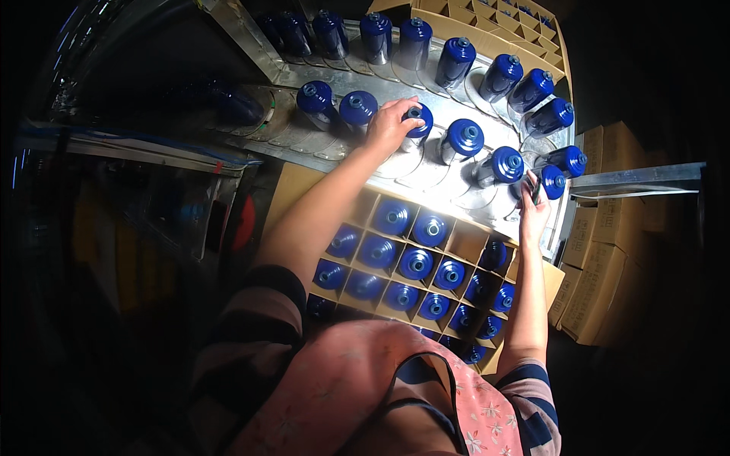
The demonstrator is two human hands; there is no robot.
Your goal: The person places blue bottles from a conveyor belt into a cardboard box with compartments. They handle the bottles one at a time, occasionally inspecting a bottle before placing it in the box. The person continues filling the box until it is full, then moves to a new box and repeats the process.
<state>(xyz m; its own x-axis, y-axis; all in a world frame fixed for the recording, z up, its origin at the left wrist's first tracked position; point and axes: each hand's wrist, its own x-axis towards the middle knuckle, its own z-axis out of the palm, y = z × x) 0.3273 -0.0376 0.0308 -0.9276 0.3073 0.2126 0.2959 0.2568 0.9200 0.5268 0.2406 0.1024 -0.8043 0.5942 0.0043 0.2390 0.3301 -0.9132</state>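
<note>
My left hand (pixel 391 128) reaches forward onto the metal conveyor, its fingers and thumb curled around the shoulder of a blue bottle (pixel 420 121) with a narrow open neck. At the conveyor's right end, my right hand (pixel 534 199) is closed around something small and dark that I cannot make out. Close beside those fingers stand one blue bottle (pixel 553 182) and, to their left, another blue bottle (pixel 505 166). More upright blue bottles, such as this blue bottle (pixel 464 140) between my hands, line the near row.
A divided cardboard box (pixel 465 242) below the conveyor holds many blue bottles, with one cell bare near its right side. Another divided carton (pixel 494 34) stands beyond the far bottle row. A metal bar (pixel 639 180) sticks out at right, above stacked cardboard boxes (pixel 608 281).
</note>
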